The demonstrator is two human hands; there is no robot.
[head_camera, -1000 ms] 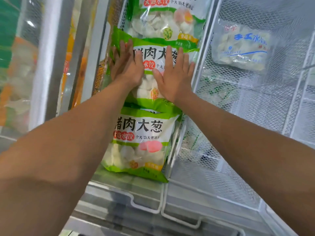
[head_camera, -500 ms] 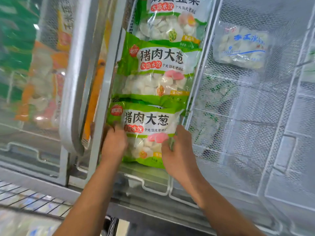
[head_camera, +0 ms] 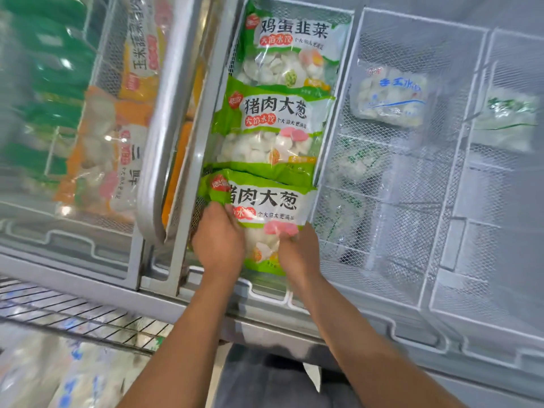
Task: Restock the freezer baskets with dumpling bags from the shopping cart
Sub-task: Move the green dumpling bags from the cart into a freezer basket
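Three green bags fill the middle basket (head_camera: 347, 92) front to back, and both hands – left (head_camera: 218, 240), right (head_camera: 298, 254) – grip the lower corners of the nearest bag (head_camera: 265, 207), settling it against the basket's front wall. More bags lie in the cart (head_camera: 59, 319) left of the basket – I judge restocking partly done, with the lid (head_camera: 164, 113) crowding its left edge.

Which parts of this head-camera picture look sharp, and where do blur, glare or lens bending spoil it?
Head view: the print on the green bag that the left hand and right hand grip reads sharply; the orange bags on the left are smeared behind the glaring glass lid; the right-hand wire basket looks hazy; the lid frame bows, a wide-angle effect.
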